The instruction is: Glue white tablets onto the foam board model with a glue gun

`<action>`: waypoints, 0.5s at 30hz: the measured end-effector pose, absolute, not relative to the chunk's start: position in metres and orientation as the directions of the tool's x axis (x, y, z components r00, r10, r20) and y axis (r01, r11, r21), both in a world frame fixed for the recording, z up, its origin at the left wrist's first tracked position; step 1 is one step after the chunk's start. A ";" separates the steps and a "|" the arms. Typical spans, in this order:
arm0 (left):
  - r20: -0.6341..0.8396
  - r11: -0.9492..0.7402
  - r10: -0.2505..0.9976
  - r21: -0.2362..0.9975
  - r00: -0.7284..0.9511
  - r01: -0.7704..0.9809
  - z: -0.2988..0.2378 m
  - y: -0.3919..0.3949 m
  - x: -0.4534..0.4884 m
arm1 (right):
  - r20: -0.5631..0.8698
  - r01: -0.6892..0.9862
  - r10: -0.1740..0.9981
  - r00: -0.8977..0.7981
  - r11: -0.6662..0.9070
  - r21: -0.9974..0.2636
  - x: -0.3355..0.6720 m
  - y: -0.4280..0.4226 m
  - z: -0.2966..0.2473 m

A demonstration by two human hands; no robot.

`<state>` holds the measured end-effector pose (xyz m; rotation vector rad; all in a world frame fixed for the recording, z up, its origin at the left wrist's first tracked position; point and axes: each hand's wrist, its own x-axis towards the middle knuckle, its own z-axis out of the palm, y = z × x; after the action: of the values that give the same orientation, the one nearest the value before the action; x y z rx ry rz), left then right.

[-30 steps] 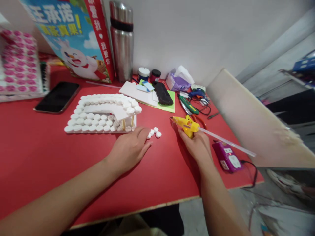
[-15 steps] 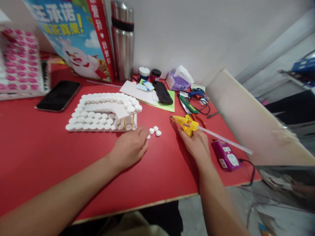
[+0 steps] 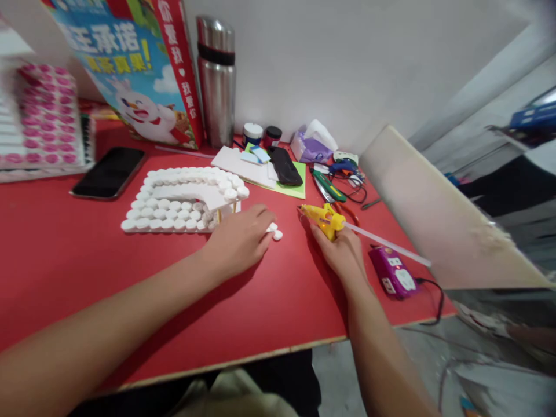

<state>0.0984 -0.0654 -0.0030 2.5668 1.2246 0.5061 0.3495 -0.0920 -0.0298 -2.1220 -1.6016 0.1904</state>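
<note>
My right hand (image 3: 345,255) is wrapped round the handle of a yellow hot glue gun (image 3: 319,215), its nozzle pointing left and a long clear glue stick (image 3: 386,243) sticking out of its back. My left hand (image 3: 241,240) rests low over the table, fingers curled down beside a few small white discs (image 3: 278,235). What its fingertips pinch, if anything, is hidden. Just left of that hand stands a white model (image 3: 174,202) covered in rows of such discs, with a raised curved deck on thin wooden posts. The hand hides the model's near right corner.
A purple power socket box (image 3: 393,272) sits right of the glue gun. Behind are a green-handled cutter (image 3: 330,186), a tissue pack (image 3: 313,145), small jars (image 3: 252,134), a steel flask (image 3: 217,87) and a printed bag (image 3: 147,75). A phone (image 3: 108,172) lies left; a pale board (image 3: 434,214) borders the right.
My left hand has shifted slightly right over the white discs, covering some that showed before. My right hand keeps hold of the glue gun. The view has moved a little.
</note>
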 end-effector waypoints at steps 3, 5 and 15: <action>0.089 -0.624 0.775 0.273 0.626 0.732 0.004 -0.055 0.114 | 0.169 0.876 0.932 0.320 -0.223 -0.428 0.350 -0.092 -0.030; 0.052 -0.622 0.773 0.261 0.633 0.738 0.002 -0.051 0.122 | 0.174 0.878 0.933 0.316 -0.218 -0.427 0.350 -0.092 -0.031; 0.171 -0.653 0.753 0.311 0.635 0.690 -0.022 -0.047 0.121 | 0.184 0.871 0.935 0.303 -0.194 -0.451 0.348 -0.092 -0.031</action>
<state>0.1211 -0.0473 -0.0224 2.6398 1.1820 0.4232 0.3484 -0.0922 -0.0311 -2.1040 -1.6029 0.1786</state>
